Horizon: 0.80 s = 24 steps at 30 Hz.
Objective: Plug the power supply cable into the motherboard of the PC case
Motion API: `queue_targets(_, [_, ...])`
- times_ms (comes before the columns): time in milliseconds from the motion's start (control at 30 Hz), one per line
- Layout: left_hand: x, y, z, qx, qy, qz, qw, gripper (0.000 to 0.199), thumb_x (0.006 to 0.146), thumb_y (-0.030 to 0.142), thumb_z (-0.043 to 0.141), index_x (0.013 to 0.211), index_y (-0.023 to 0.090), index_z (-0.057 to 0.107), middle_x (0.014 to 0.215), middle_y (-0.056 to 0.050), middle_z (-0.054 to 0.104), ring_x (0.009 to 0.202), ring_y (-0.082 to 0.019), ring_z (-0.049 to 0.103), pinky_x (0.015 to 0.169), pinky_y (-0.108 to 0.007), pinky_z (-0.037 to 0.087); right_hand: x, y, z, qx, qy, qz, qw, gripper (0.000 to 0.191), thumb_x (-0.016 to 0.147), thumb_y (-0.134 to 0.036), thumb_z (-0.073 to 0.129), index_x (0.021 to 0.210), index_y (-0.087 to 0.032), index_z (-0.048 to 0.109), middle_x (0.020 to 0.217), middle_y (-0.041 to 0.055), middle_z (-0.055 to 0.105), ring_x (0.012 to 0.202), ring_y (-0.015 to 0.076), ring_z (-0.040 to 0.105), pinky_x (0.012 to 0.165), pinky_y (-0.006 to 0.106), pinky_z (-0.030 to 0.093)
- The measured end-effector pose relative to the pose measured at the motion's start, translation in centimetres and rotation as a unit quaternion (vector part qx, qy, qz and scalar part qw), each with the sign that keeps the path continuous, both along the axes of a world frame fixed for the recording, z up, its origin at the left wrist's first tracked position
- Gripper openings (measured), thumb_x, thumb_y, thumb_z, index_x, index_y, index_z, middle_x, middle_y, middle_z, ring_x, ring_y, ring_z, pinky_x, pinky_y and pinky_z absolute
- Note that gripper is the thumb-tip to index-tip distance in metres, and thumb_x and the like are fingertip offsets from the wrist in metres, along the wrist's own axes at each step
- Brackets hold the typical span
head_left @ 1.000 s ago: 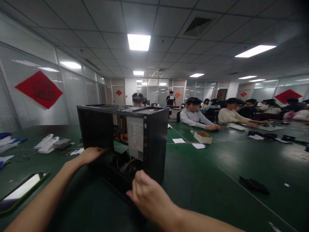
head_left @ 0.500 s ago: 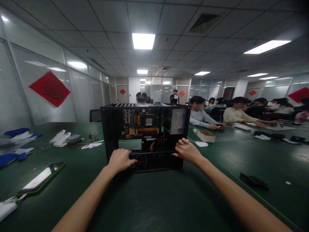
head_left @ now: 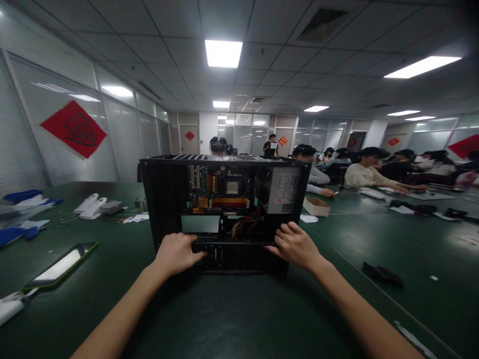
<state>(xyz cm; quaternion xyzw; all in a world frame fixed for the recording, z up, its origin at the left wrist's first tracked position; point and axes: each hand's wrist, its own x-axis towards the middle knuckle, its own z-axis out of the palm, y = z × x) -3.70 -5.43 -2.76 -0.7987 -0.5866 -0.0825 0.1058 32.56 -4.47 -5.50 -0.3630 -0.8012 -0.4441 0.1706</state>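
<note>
A black metal computer case stands upright on a green counter, directly before the wearer, its open side facing the camera. Each hand has a closed grip on its lower rail: the left hand near the left end, the right hand near the right, thumbs in front, fingers curled over the edge. The wide, even spacing probably keeps the boxy frame square and steady; the missing side leaves the rail exposed to grasp.

Inside, a flat circuit board carries a small silvery square and long red and yellow slots. A grey, box-shaped power supply with a printed label fills the upper right corner; thin coloured wires bunch loosely below it.

Farther left lie a glossy phone with a green edge and crumpled blue-and-clear plastic. To the right are an open cardboard box and a limp black bundle. Other people sit beyond.
</note>
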Motion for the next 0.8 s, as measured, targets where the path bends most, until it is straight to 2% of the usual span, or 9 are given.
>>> queue_targets(300, [-0.2, -0.3, 0.0, 0.009, -0.010, -0.011, 1.000, 0.049, 0.084, 0.062, 0.053, 0.103, 0.022, 0.073, 0.092, -0.009, 0.075, 0.086, -0.029, 0.070, 0.066, -0.034, 0.046, -2.2, -1.3, -0.2, -0.042, 0.074, -0.011, 0.996, 0.041, 0.096, -0.046, 0.055, 0.071, -0.016, 0.067, 0.072, 0.0074, 0.064, 0.076, 0.0210, 0.055, 0.084, 0.038, 0.036])
queue_targets(400, [-0.2, -0.4, -0.2, 0.014, -0.009, -0.011, 1.000, 0.048, 0.084, 0.062, 0.053, 0.102, 0.022, 0.073, 0.092, -0.009, 0.075, 0.087, -0.030, 0.070, 0.067, -0.034, 0.046, -3.7, -1.6, 0.1, -0.089, 0.110, 0.009, 0.990, 0.037, 0.097, -0.043, 0.052, 0.081, -0.015, 0.069, 0.092, 0.0115, 0.069, 0.089, 0.0246, 0.058, 0.087, 0.040, 0.039])
queue_targets(467, [-0.2, -0.4, -0.3, 0.020, -0.009, -0.013, 1.000, 0.048, 0.084, 0.061, 0.053, 0.102, 0.022, 0.073, 0.092, -0.009, 0.075, 0.087, -0.030, 0.070, 0.067, -0.033, 0.046, -5.2, -1.6, 0.7, -0.154, 0.164, 0.037, 0.974, 0.035, 0.099, -0.043, 0.048, 0.096, -0.015, 0.069, 0.108, 0.0127, 0.067, 0.100, 0.0259, 0.058, 0.089, 0.038, 0.042])
queue_targets(567, [-0.2, -0.3, -0.3, 0.028, -0.007, -0.013, 1.000, 0.046, 0.084, 0.060, 0.053, 0.102, 0.022, 0.072, 0.090, -0.009, 0.075, 0.085, -0.030, 0.070, 0.067, -0.033, 0.046, -8.2, -0.4, 2.0, -0.294, 0.258, 0.076, 0.917, 0.039, 0.098, -0.047, 0.049, 0.113, -0.015, 0.065, 0.115, 0.0124, 0.066, 0.107, 0.0255, 0.059, 0.092, 0.035, 0.045])
queue_targets(633, [-0.2, -0.3, -0.3, 0.031, -0.010, -0.013, 0.999, 0.045, 0.084, 0.060, 0.054, 0.101, 0.022, 0.072, 0.090, -0.009, 0.075, 0.085, -0.030, 0.070, 0.067, -0.033, 0.046, -10.3, 1.2, 2.7, -0.397, 0.280, 0.079, 0.871, 0.049, 0.093, -0.054, 0.053, 0.117, -0.013, 0.064, 0.116, 0.0143, 0.067, 0.106, 0.0278, 0.061, 0.091, 0.037, 0.047])
queue_targets(733, [-0.2, -0.3, -0.3, 0.036, -0.015, -0.017, 0.999, 0.043, 0.084, 0.059, 0.055, 0.099, 0.022, 0.071, 0.090, -0.009, 0.075, 0.083, -0.029, 0.070, 0.065, -0.032, 0.045, -12.6, 4.0, 3.3, -0.561, 0.274, 0.092, 0.775, 0.049, 0.092, -0.052, 0.055, 0.118, -0.012, 0.067, 0.115, 0.0141, 0.070, 0.099, 0.0261, 0.065, 0.084, 0.034, 0.049])
queue_targets(800, [-0.2, -0.4, -0.3, 0.039, -0.017, -0.018, 0.999, 0.040, 0.084, 0.057, 0.056, 0.097, 0.022, 0.071, 0.088, -0.009, 0.075, 0.082, -0.029, 0.070, 0.063, -0.032, 0.044, -13.2, 5.5, 3.3, -0.625, 0.279, 0.089, 0.723, 0.039, 0.091, -0.043, 0.059, 0.110, -0.012, 0.071, 0.107, 0.0116, 0.073, 0.090, 0.0232, 0.066, 0.078, 0.031, 0.048])
